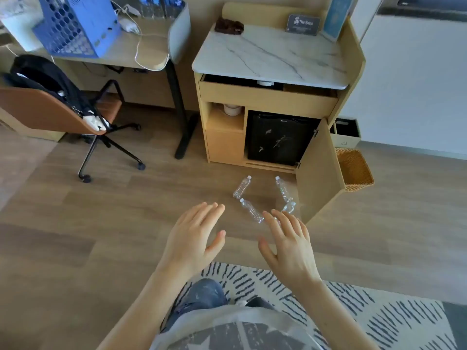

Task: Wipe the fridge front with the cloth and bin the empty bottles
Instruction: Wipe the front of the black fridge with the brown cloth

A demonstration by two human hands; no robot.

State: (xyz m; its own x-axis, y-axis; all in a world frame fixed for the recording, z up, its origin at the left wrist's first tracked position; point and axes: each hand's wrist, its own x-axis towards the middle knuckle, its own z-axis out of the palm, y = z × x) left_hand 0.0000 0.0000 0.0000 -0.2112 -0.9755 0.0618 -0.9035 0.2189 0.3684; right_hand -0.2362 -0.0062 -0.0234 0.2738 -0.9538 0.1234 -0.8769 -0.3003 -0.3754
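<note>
A black mini fridge (279,140) sits inside a wooden cabinet (225,147), with pale smears on its front. The cabinet door (319,170) stands swung open to the right. Several clear empty plastic bottles lie on the wood floor in front of it, among them one at the left (242,187), one in the middle (251,210) and one at the right (283,189). A dark brown cloth (228,25) lies crumpled on the marble top (273,56). My left hand (195,237) and my right hand (289,238) hover spread and empty above the floor, just short of the bottles.
A woven wicker basket (353,169) stands right of the open door, a black-lined bin (347,132) behind it. A desk (141,50) with a blue crate (75,24) and an office chair (63,112) stand at left. A patterned rug (379,311) lies underfoot.
</note>
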